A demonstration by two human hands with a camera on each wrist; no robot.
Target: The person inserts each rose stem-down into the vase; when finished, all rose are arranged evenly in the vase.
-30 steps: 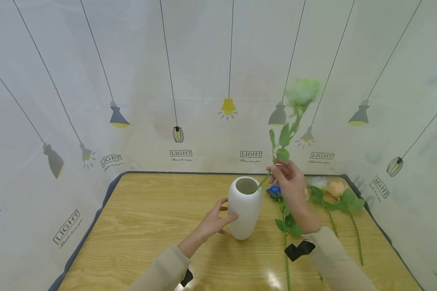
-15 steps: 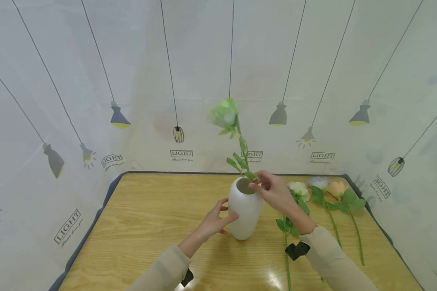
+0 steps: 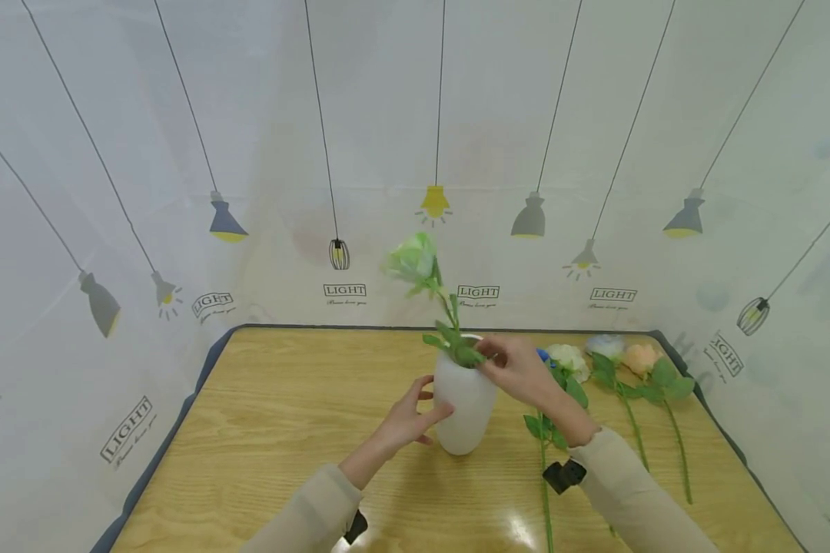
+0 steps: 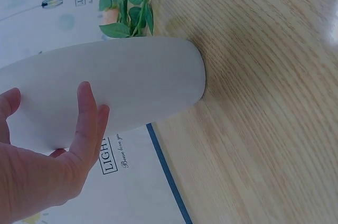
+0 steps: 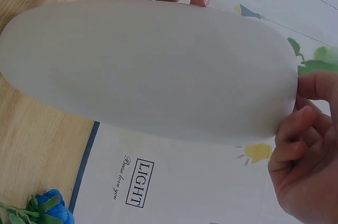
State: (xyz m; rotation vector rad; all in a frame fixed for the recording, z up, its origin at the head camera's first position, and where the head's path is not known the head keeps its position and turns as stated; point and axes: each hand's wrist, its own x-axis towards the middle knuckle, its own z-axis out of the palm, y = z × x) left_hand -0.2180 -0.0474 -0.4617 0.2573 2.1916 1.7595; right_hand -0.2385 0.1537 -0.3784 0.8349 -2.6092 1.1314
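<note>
A white vase (image 3: 465,411) stands on the wooden table, leaning slightly. My left hand (image 3: 410,416) steadies its left side, with thumb and fingers spread round the body; the left wrist view shows these fingers (image 4: 87,123) against the smooth wall. In the vase's mouth sits a pale green rose (image 3: 415,259), its head tilted left above the rim and its lower stem hidden inside. At the rim's right side, my right hand (image 3: 522,372) pinches the rose by its leafy stem. Its curled fingers (image 5: 298,129) touch the rim in the right wrist view; the exact contact is partly hidden.
Right of the vase lie a blue rose (image 5: 55,208), a cream flower (image 3: 569,361), a pale bluish-white flower (image 3: 605,346) and a peach flower (image 3: 640,359), stems toward me. A wall sheet (image 3: 283,153) printed with lamps rises behind the wooden table (image 3: 304,384).
The green rose has swung left from the right of the vase and dropped lower into its mouth. My right hand has followed it left and down to the rim; the left hand stays put.
</note>
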